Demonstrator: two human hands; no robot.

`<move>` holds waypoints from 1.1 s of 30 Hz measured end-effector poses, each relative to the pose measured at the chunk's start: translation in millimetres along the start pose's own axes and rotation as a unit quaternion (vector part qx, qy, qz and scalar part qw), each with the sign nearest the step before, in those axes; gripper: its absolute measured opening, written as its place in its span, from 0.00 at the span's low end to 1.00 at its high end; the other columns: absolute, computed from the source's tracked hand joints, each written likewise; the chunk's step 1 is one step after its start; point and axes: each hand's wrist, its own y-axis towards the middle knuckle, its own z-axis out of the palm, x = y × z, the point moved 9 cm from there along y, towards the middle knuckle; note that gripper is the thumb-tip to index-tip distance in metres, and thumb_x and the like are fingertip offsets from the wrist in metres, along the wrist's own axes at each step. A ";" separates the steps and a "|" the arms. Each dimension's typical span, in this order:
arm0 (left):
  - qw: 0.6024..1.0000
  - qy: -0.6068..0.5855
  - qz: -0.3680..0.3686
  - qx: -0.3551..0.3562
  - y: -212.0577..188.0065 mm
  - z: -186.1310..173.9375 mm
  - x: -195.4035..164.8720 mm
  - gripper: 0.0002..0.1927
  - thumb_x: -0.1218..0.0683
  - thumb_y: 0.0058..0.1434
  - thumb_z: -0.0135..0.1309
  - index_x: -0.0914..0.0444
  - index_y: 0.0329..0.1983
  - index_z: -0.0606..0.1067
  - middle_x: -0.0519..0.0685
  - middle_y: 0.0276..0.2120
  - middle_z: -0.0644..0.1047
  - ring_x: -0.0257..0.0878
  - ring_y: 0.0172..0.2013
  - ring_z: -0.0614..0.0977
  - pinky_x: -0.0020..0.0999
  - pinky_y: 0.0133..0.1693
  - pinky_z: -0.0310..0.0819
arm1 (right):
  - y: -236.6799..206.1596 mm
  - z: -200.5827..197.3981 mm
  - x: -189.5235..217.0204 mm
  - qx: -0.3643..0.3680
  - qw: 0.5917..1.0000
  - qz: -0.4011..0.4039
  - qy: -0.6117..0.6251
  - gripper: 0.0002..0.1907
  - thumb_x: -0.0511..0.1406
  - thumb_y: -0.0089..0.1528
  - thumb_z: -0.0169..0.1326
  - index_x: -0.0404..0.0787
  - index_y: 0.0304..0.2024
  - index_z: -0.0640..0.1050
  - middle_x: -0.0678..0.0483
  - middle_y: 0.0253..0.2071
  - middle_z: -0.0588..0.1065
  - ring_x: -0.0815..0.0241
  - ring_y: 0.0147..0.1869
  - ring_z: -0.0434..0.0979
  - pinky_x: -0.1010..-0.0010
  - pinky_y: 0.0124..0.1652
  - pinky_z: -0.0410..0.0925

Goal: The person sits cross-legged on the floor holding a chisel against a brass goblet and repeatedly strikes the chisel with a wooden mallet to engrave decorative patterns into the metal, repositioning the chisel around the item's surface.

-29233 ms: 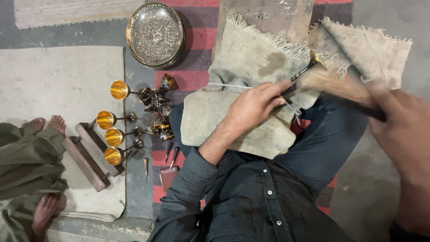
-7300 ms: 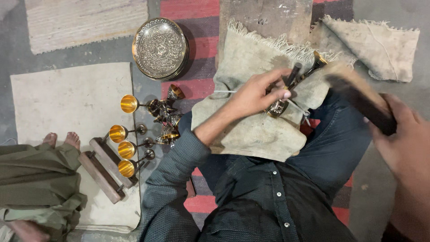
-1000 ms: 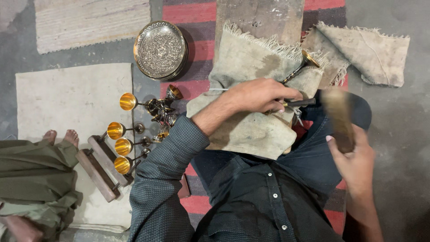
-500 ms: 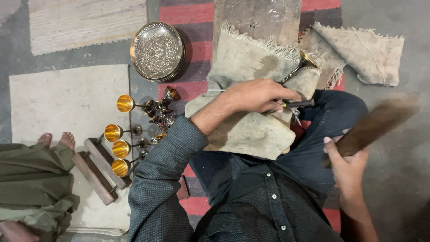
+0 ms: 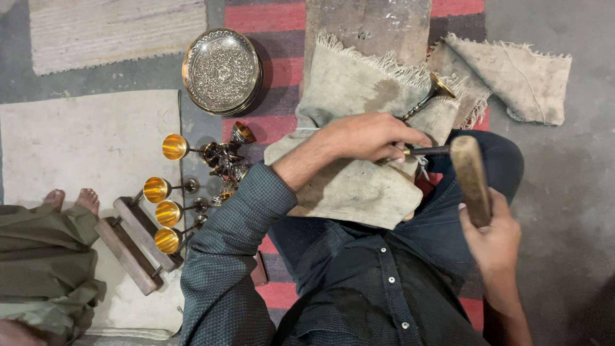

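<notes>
Goblet [image 5: 428, 99]: brass, slim stem, flared foot pointing to 1 o'clock; bowl hidden under left hand [image 5: 371, 136], laid on grey cloth [image 5: 359, 186] over lap. Left hand clamped on goblet and dark punch [image 5: 426, 151]; punch tip concealed by fingers. Right hand [image 5: 493, 240] closed around wooden mallet [image 5: 471, 179], handle end covered by palm. At 9 o'clock: four gold-lined cups [image 5: 165, 192], dark cluster beside them hard to make out. Engraved round tray [image 5: 221, 70] at 11 o'clock. Another person's bare feet [image 5: 67, 200] at far left, body cut off.

Engraved round tray [image 5: 221, 72], gold-lined goblets [image 5: 168, 192] (four) — wooden blocks [image 5: 131, 247]
</notes>
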 end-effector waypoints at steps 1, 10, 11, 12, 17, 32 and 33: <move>1.000 -0.004 0.005 -0.003 0.2 -0.5 0.1 0.26 0.56 0.59 0.62 0.50 0.62 0.74 0.50 0.41 0.84 0.47 0.37 0.86 0.46 0.37 0.76 | -0.7 0.5 -5.6 -0.009 0.993 0.025 0.119 0.22 0.33 0.66 0.66 0.35 0.59 0.73 0.44 0.36 0.77 0.57 0.35 0.79 0.66 0.37 0.71; 1.000 -0.016 -0.006 0.010 2.8 3.8 5.3 0.24 0.55 0.61 0.61 0.50 0.62 0.75 0.48 0.38 0.85 0.43 0.35 0.87 0.44 0.36 0.76 | -3.9 3.2 -13.6 -0.007 0.976 0.038 0.215 0.21 0.33 0.67 0.65 0.34 0.56 0.70 0.46 0.35 0.77 0.57 0.39 0.80 0.67 0.43 0.72; 1.000 -0.020 0.006 0.005 2.8 2.8 2.9 0.24 0.55 0.61 0.62 0.51 0.62 0.75 0.48 0.39 0.85 0.43 0.35 0.87 0.44 0.36 0.76 | -4.0 4.0 -11.2 0.002 0.994 0.029 0.110 0.21 0.31 0.65 0.65 0.34 0.57 0.71 0.45 0.36 0.77 0.56 0.40 0.80 0.66 0.42 0.71; 1.000 -0.023 0.017 0.000 2.3 1.4 0.7 0.24 0.55 0.61 0.62 0.51 0.61 0.75 0.49 0.39 0.85 0.43 0.35 0.87 0.44 0.36 0.76 | -4.1 5.0 -9.1 0.010 1.000 0.019 0.004 0.23 0.29 0.64 0.66 0.33 0.58 0.73 0.45 0.38 0.78 0.54 0.41 0.81 0.65 0.40 0.71; 1.000 -0.021 -0.009 0.020 2.5 3.8 4.3 0.25 0.56 0.62 0.59 0.49 0.63 0.75 0.47 0.39 0.85 0.42 0.35 0.87 0.43 0.37 0.76 | -7.0 5.6 -6.1 -0.030 0.991 0.008 0.132 0.21 0.30 0.66 0.66 0.34 0.57 0.70 0.45 0.39 0.77 0.57 0.42 0.80 0.67 0.44 0.71; 0.999 -0.023 0.026 0.011 1.8 2.0 3.0 0.25 0.55 0.60 0.62 0.49 0.62 0.75 0.48 0.42 0.85 0.46 0.38 0.86 0.44 0.39 0.77 | -11.7 10.2 -7.7 -0.032 0.961 0.046 0.269 0.22 0.32 0.68 0.63 0.35 0.58 0.66 0.49 0.38 0.77 0.61 0.43 0.79 0.70 0.46 0.72; 0.999 -0.018 0.025 0.014 1.3 2.2 2.7 0.25 0.55 0.61 0.62 0.49 0.62 0.75 0.49 0.42 0.84 0.46 0.38 0.86 0.44 0.39 0.77 | -12.4 6.0 -7.9 -0.060 0.925 0.039 0.374 0.23 0.34 0.70 0.63 0.35 0.58 0.64 0.50 0.38 0.76 0.63 0.44 0.78 0.72 0.48 0.73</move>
